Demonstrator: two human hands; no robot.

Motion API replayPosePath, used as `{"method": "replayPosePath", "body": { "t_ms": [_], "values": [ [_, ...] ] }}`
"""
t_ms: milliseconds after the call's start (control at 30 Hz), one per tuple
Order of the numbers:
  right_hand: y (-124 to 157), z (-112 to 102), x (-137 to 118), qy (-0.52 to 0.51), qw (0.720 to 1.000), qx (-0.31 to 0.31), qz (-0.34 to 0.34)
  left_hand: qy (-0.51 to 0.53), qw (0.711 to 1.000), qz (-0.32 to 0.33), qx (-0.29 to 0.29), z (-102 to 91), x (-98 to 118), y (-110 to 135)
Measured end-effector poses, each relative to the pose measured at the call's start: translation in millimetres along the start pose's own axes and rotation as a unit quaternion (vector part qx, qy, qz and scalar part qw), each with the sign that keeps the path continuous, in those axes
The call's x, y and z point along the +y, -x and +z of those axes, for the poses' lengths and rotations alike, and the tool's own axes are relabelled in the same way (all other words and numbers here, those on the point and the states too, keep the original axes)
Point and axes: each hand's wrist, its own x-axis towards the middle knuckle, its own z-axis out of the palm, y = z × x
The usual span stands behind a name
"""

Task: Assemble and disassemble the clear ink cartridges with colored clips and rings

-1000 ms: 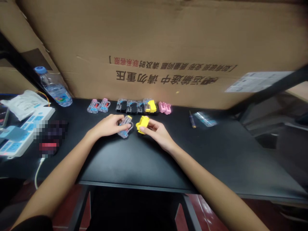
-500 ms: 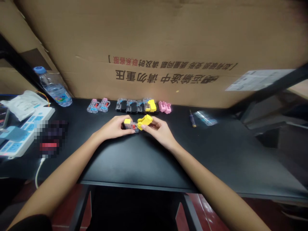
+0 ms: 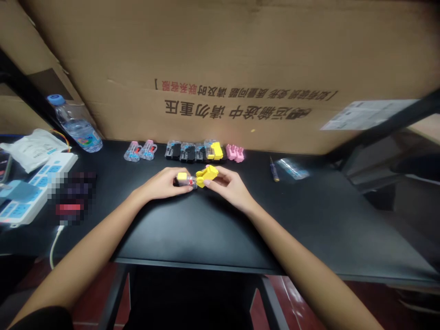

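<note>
My left hand (image 3: pixel 164 184) is closed around a small clear plastic piece (image 3: pixel 186 180) with a yellow end and a red part inside. In my right hand (image 3: pixel 231 187) a yellow plastic piece (image 3: pixel 208 173) with rounded lobes is pinched between thumb and fingers. The two pieces meet end to end, close together above the black table (image 3: pixel 192 229); whether they are joined I cannot tell. Behind my hands stands a row of clear and black pieces (image 3: pixel 187 151), one with a yellow part (image 3: pixel 216 151). Pink pieces (image 3: pixel 235 152) lie to its right.
Two clear pieces with pink ends (image 3: pixel 140 151) lie left of the row. A screwdriver (image 3: pixel 274 169) and a small plastic bag (image 3: pixel 293 169) are at right. On the left are a water bottle (image 3: pixel 77 126), a power strip (image 3: pixel 39 183) and a white bag (image 3: pixel 36 149). A cardboard box (image 3: pixel 220 55) forms the back.
The yellow piece has turned slightly in my right hand, its lobes showing more. Both hands stay in nearly the same place.
</note>
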Motion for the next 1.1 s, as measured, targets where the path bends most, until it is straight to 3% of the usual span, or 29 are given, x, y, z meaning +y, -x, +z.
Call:
{"method": "replayPosePath", "body": {
  "t_ms": [200, 600, 1100],
  "values": [
    [0.6, 0.0, 1.6, 0.033, 0.999, -0.014, 0.002, 0.021, 1.0, -0.004, 0.0, 0.0, -1.2, -0.5],
    [3.7, 2.4, -1.8, 0.051, 0.998, -0.037, 0.001, -0.035, 0.999, 0.007, 0.017, 4.7, -3.6, -2.0],
    [0.3, 3.1, 6.7, 0.024, 1.0, -0.016, 0.012, 0.047, 0.999, 0.004, 0.01, 1.0, -14.5, -1.0]
  ]
}}
